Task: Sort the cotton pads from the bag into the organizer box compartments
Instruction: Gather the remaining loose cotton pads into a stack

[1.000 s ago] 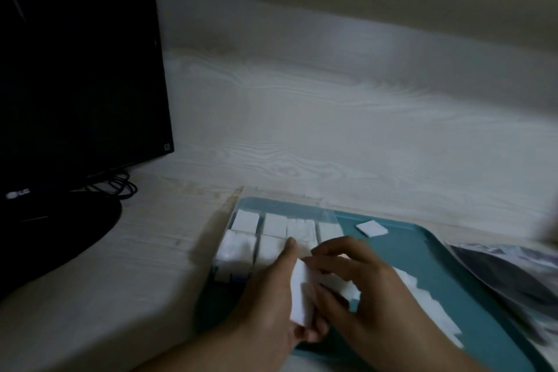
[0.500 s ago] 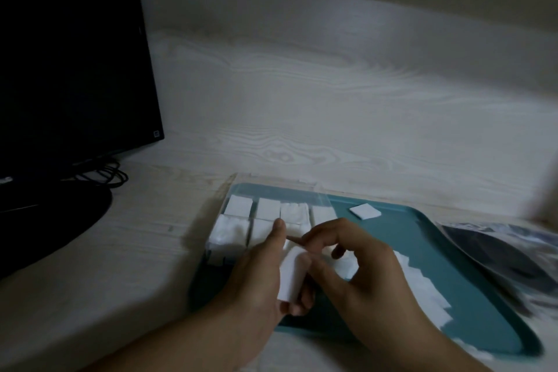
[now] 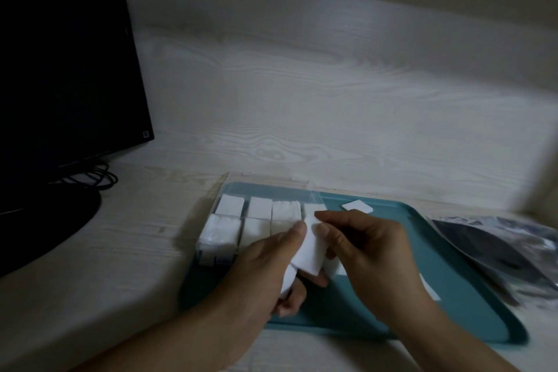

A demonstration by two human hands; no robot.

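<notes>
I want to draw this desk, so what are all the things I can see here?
Black flat monitor: one, black, far left on the desk.
Black cables: a bunch, black, behind the monitor's foot.
Teal plastic tray: one, teal, middle of the desk.
Clear organizer box: one, see-through, on the tray's left end, white pads in its compartments.
Loose white square cotton pad: one, white, on the tray's far edge.
Dark plastic bag: one, dark and shiny, right of the tray.
Held white cotton pads: a few, white, between both hands.
Left hand: holds pads.
Right hand: pinches the top pad.
</notes>
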